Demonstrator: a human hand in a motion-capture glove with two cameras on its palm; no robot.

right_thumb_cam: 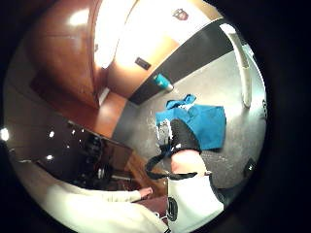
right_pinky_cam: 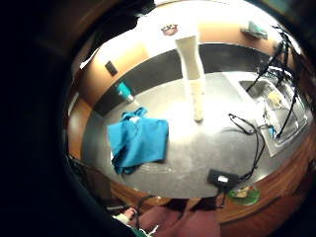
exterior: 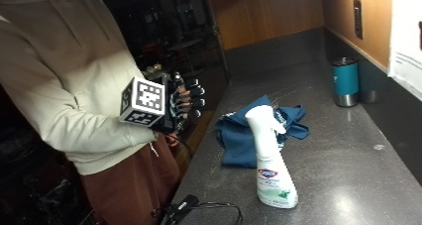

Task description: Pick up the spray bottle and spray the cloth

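One spray bottle (exterior: 274, 165) stands upright on the bench (exterior: 342, 150), long axis vertical, nozzle pointing toward the back wall side, away from the person. Blue cloth (exterior: 257, 131) lies crumpled just behind it, on the bench. Teal tumbler (exterior: 345, 81) stands further back near the wall. Right hand (exterior: 178, 106) is off the bench edge, well apart from the bottle, fingers loosely curled, holding nothing.
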